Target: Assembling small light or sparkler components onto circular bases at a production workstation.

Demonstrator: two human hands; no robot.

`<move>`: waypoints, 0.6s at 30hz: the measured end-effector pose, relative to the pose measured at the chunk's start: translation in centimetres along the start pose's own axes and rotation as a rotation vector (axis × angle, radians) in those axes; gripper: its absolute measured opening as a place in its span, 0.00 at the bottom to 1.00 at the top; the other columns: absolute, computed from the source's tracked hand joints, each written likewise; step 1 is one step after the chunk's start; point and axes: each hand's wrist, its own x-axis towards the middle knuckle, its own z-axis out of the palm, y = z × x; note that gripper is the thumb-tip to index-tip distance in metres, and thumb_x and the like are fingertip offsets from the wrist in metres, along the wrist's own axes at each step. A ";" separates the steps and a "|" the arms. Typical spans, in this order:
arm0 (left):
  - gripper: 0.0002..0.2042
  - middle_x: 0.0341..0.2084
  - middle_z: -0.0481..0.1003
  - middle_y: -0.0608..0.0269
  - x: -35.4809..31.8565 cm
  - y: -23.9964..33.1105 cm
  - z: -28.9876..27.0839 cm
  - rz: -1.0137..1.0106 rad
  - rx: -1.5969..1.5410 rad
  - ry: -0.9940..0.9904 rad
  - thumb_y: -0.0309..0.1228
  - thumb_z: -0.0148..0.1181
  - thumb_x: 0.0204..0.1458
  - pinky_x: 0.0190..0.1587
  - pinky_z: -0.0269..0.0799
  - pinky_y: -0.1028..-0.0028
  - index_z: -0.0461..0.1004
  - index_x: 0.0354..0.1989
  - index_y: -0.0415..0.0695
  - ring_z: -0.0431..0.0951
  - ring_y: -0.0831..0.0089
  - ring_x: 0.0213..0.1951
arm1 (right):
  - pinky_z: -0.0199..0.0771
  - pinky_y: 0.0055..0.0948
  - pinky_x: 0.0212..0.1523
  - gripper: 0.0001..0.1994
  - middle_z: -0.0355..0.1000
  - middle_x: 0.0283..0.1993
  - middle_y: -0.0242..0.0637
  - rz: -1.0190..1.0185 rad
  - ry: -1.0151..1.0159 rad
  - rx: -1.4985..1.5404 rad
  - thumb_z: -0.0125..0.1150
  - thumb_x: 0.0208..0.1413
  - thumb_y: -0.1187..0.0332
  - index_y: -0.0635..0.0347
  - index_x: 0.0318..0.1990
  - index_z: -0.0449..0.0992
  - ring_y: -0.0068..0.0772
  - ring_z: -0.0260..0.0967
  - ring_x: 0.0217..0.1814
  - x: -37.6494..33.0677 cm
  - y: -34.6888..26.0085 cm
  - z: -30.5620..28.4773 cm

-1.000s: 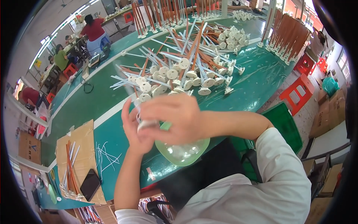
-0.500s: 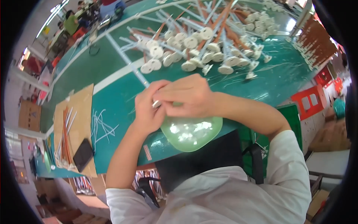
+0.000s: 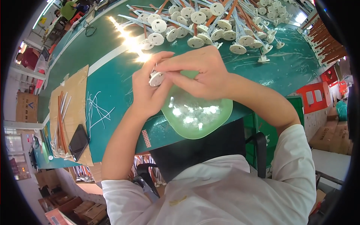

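My left hand (image 3: 144, 92) is closed round a small white round disc (image 3: 156, 79), its flat face with little slots turned up between thumb and fingers. From that hand a thin light strip (image 3: 129, 42) stretches away to the upper left over the table, glowing bright warm white. Thumb and forefinger of my right hand (image 3: 204, 71) pinch together at the disc's edge; what lies between them is too small to make out. Under my right hand rests a translucent green bowl (image 3: 225, 114) with small shiny clear pieces (image 3: 198, 110) in it.
A heap of strips with white discs (image 3: 198, 17) covers the table's far side. To the left, cardboard (image 3: 84, 101) carries loose strips (image 3: 61, 120) and a black phone (image 3: 78, 142); thin white ties (image 3: 98, 112) lie beside it. A green crate (image 3: 296, 108) stands at right.
The strip, unlit before, now glows. Both hands have shifted up in the picture, and the disc in my left hand shows more of its face. The bowl is less covered by my hands.
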 end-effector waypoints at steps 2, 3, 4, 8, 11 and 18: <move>0.20 0.35 0.80 0.55 -0.1 -0.2 -0.2 0.011 0.021 0.003 0.21 0.61 0.49 0.43 0.73 0.75 0.71 0.52 0.37 0.81 0.69 0.38 | 0.74 0.22 0.28 0.10 0.81 0.32 0.37 0.005 -0.016 0.014 0.65 0.46 0.77 0.57 0.39 0.84 0.32 0.79 0.29 0.0 0.0 0.3; 0.20 0.36 0.80 0.55 0.0 -0.3 0.0 0.045 0.048 0.006 0.20 0.61 0.49 0.44 0.73 0.74 0.71 0.52 0.37 0.81 0.69 0.39 | 0.74 0.22 0.28 0.10 0.80 0.32 0.37 0.006 -0.001 -0.019 0.66 0.46 0.77 0.57 0.38 0.84 0.32 0.79 0.29 -0.1 -0.1 0.4; 0.20 0.36 0.80 0.55 0.0 -0.4 0.0 0.080 0.076 0.009 0.20 0.61 0.48 0.44 0.74 0.74 0.71 0.53 0.37 0.81 0.69 0.40 | 0.74 0.22 0.28 0.10 0.80 0.32 0.37 0.007 0.014 -0.051 0.66 0.46 0.77 0.57 0.38 0.84 0.31 0.78 0.29 -0.1 -0.1 0.4; 0.21 0.38 0.79 0.54 0.5 -0.1 -0.6 0.054 0.050 -0.047 0.21 0.62 0.48 0.44 0.74 0.73 0.70 0.53 0.38 0.80 0.68 0.41 | 0.74 0.23 0.27 0.10 0.80 0.32 0.36 -0.007 0.011 -0.083 0.65 0.47 0.77 0.57 0.38 0.84 0.31 0.78 0.29 0.1 -0.1 0.1; 0.22 0.39 0.79 0.54 0.8 0.3 -0.8 0.154 0.231 -0.003 0.22 0.67 0.44 0.42 0.74 0.73 0.72 0.51 0.39 0.80 0.68 0.40 | 0.75 0.24 0.28 0.10 0.80 0.33 0.36 -0.069 0.014 -0.159 0.66 0.46 0.78 0.58 0.38 0.83 0.32 0.79 0.30 0.3 0.2 -0.4; 0.14 0.33 0.79 0.54 0.4 0.0 -1.5 0.295 0.219 0.295 0.13 0.70 0.35 0.35 0.74 0.75 0.77 0.32 0.37 0.79 0.68 0.35 | 0.80 0.26 0.35 0.10 0.80 0.36 0.38 -0.209 0.135 -0.234 0.71 0.41 0.80 0.61 0.34 0.81 0.35 0.79 0.34 0.4 0.6 -1.1</move>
